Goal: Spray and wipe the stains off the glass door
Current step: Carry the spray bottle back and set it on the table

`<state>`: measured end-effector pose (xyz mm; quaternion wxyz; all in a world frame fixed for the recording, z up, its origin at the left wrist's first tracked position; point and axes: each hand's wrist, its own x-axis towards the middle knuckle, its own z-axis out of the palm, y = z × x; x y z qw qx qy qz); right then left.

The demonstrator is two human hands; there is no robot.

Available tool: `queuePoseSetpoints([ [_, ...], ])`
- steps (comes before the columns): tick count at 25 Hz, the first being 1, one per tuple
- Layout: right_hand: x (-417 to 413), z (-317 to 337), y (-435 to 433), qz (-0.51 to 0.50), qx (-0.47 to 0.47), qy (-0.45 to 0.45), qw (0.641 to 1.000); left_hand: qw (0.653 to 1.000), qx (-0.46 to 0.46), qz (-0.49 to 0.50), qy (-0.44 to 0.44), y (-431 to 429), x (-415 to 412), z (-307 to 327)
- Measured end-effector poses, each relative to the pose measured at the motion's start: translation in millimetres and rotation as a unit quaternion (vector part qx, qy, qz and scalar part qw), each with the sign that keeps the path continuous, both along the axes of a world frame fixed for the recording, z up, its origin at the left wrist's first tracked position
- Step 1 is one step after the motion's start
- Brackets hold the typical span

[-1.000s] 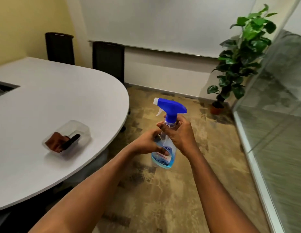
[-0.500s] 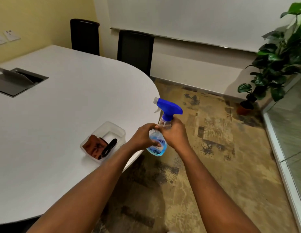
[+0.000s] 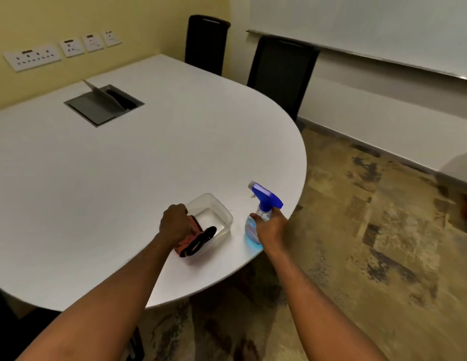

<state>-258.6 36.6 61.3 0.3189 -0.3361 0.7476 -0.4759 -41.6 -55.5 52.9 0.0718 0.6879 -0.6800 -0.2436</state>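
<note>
White table: right hand grips spray bottle; left hand on cloth.

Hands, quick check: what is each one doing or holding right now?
Left hand: closed on the orange cloth in the clear container.
Right hand: closed around the spray bottle, at the white table edge.

I'm in an office meeting room: white table with cable hatch, black chairs, wall sockets, whiteboard.
</note>
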Motion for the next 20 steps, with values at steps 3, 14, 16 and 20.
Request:
queuePoseSetpoints([
  [3, 1, -12, -16, 0.012, 0.004, -0.017, 1.000, 0.999, 0.020, 0.024, -0.029, -7, 12, -15],
  [14, 7, -29, -38, 0.005, -0.011, 0.040, 0.999, 0.994, 0.033, 0.035, -0.093, -25, 39, -41],
  [16, 16, -32, -33, -0.036, 0.006, 0.061, 0.997, 0.993, 0.018, 0.013, -0.113, -26, 42, -44],
  [20, 59, -44, -10, -0.141, -0.005, 0.137, 0.980, 0.977, -0.015, -0.050, -0.206, -30, 47, -52],
])
